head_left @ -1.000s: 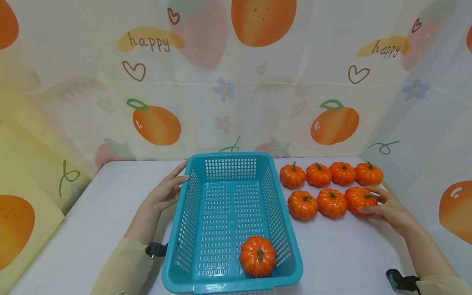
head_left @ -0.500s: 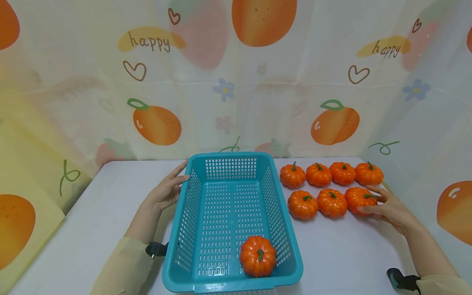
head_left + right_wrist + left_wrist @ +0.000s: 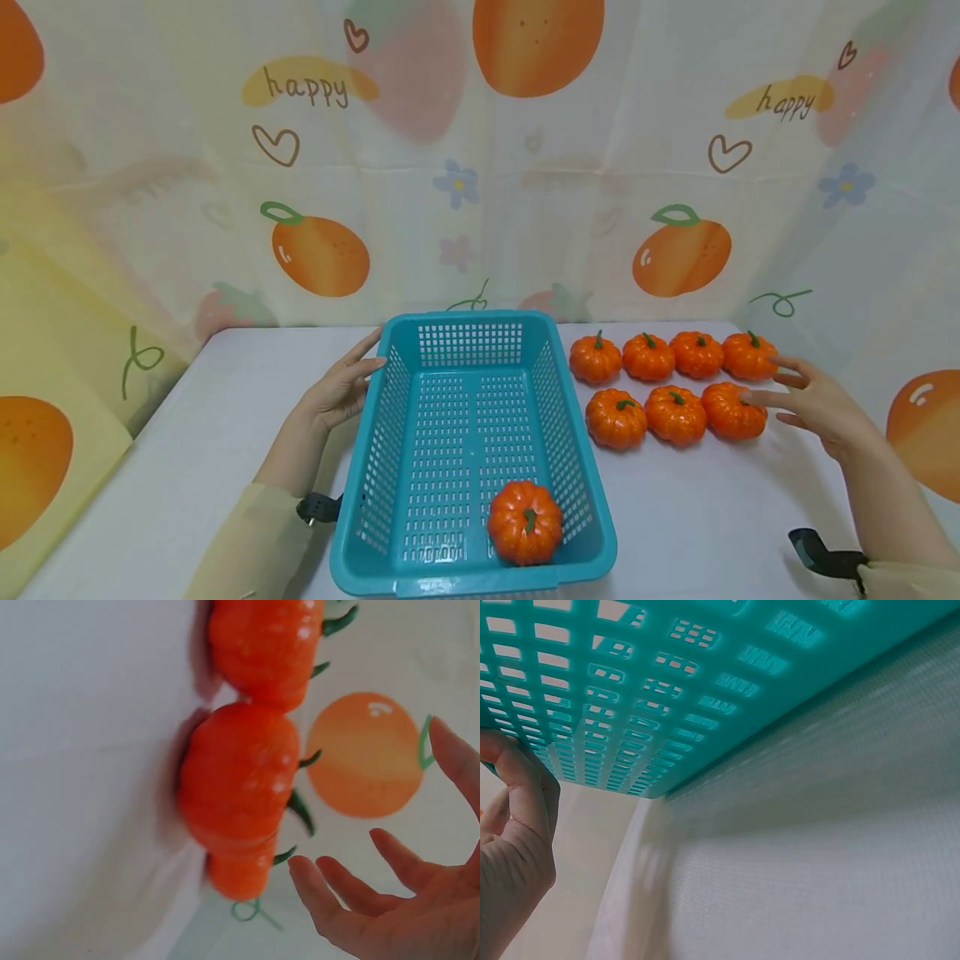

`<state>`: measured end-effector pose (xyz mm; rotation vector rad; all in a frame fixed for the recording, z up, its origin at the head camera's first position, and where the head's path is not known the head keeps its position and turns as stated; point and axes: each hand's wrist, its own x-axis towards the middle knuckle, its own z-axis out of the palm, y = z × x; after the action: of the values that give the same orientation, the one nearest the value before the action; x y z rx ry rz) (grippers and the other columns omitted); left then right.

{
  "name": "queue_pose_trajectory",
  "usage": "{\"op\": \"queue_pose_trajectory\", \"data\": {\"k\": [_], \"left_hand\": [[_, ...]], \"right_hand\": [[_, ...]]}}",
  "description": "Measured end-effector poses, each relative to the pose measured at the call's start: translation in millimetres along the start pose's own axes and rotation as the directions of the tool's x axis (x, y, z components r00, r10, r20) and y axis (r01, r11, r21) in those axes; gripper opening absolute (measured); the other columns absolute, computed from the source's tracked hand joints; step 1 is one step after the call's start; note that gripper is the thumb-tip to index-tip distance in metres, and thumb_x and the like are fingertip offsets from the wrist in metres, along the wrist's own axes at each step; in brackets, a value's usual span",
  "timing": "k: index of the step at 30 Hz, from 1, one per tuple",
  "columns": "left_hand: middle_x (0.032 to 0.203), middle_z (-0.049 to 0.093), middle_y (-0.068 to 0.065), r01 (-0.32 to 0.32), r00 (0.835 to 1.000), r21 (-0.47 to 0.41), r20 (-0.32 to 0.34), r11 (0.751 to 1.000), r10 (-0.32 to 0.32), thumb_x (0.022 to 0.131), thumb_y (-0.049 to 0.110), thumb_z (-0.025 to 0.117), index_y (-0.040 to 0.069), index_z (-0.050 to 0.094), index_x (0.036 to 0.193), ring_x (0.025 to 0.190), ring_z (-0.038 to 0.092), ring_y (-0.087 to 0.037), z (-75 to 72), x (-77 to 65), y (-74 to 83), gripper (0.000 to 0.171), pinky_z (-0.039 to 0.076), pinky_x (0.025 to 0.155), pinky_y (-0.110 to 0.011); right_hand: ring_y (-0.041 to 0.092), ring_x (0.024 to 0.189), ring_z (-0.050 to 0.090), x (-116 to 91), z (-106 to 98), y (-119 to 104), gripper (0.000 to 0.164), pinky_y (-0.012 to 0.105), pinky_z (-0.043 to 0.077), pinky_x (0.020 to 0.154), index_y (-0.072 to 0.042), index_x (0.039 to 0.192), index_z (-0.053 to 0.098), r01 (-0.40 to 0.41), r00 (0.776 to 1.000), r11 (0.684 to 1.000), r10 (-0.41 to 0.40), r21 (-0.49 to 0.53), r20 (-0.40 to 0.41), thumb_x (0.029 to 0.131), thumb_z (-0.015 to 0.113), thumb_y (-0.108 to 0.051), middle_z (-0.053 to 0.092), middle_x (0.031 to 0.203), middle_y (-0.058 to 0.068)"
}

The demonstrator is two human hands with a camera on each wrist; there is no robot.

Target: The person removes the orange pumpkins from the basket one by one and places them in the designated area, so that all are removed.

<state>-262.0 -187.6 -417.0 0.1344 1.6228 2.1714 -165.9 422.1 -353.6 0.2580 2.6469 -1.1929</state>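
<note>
A blue-green plastic basket (image 3: 472, 454) stands on the table, with one small orange pumpkin (image 3: 525, 523) in its near right corner. My left hand (image 3: 341, 392) holds the basket's left rim near the far end; in the left wrist view the fingers (image 3: 525, 780) bend up against its slotted wall. My right hand (image 3: 821, 408) hovers with spread fingers by the right end of two pumpkin rows, holding nothing. Closest to it are the right-end front pumpkin (image 3: 731, 412) and the right-end back pumpkin (image 3: 748, 357). In the right wrist view the fingertips are apart from the pumpkins (image 3: 240, 780).
Several more pumpkins, such as the front-left pumpkin (image 3: 615, 419) and the back-left pumpkin (image 3: 595, 360), sit in the two rows right of the basket. The white table (image 3: 697, 517) meets a fruit-print cloth backdrop (image 3: 517, 217) at its far edge.
My right hand has let go of the right-end front pumpkin and moved up and slightly right, its fingers spreading. That pumpkin has stayed in its place. The left hand and basket have not moved.
</note>
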Motion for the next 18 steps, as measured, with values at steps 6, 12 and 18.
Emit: {"op": "queue_pose_trajectory", "data": {"k": [6, 12, 18], "left_hand": [[0.117, 0.064, 0.003, -0.006, 1.000, 0.015, -0.008, 1.000, 0.006, 0.103, 0.018, 0.051, 0.030, 0.016, 0.159, 0.088, 0.071, -0.010, -0.6, 0.2, -2.2, 0.068, 0.062, 0.074, -0.025], [0.118, 0.064, 0.001, -0.006, 1.000, 0.003, -0.011, 1.000, 0.006, 0.102, 0.017, 0.052, 0.030, 0.017, 0.159, 0.087, 0.071, -0.010, 1.0, -0.3, -0.6, 0.068, 0.062, 0.074, -0.026], [0.112, 0.065, 0.001, -0.003, 1.000, -0.023, -0.003, 1.000, 0.003, 0.103, 0.013, 0.050, 0.028, 0.016, 0.159, 0.084, 0.070, -0.010, -0.2, 0.5, 0.0, 0.068, 0.062, 0.071, -0.025]], "right_hand": [[0.058, 0.134, 0.026, -7.6, 14.9, -30.1, 0.095, 0.069, 0.042, 0.102, -0.004, 0.158, 0.006, 0.062, 0.996, 0.998, -0.063, -0.004, -0.071, 0.093, 0.063, -0.043, 0.013, 0.157, 0.038], [0.050, 0.138, 0.034, -18.4, 32.0, -54.8, 0.085, 0.070, 0.041, 0.102, -0.010, 0.157, 0.020, 0.163, 0.984, 0.987, -0.163, 0.006, -0.070, 0.092, 0.066, -0.039, 0.024, 0.158, 0.029], [0.043, 0.136, 0.040, -30.3, 46.9, -75.1, 0.078, 0.053, 0.050, 0.097, -0.018, 0.154, 0.031, 0.246, 0.968, 0.969, -0.247, -0.019, -0.041, 0.090, 0.071, -0.037, 0.034, 0.156, 0.018]]}}
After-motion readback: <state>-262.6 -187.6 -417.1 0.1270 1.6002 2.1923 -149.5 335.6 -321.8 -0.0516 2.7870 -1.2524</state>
